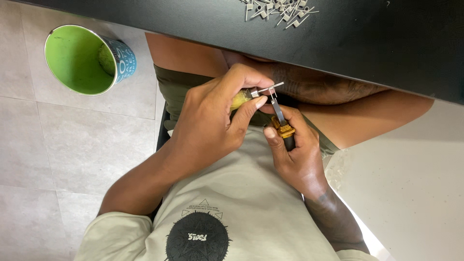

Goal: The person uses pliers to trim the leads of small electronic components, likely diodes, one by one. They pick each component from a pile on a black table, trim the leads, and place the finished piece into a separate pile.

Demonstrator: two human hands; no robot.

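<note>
My left hand point(212, 121) is closed around a yellow-handled tool point(241, 98) whose metal tip holds a small wire coil point(270, 88). My right hand point(295, 154) grips a second tool point(282, 126) with a gold collar, a black handle and a thin metal shaft. That shaft points up and meets the coil just in front of my left fingertips. Both hands are held close together over my lap, below the edge of a black table point(377, 48).
A pile of several small wire coils point(278, 9) lies on the black table at the top. A bin with a green inside point(79, 60) stands on the grey tiled floor point(72, 145) to the left. A white surface point(415, 183) fills the lower right.
</note>
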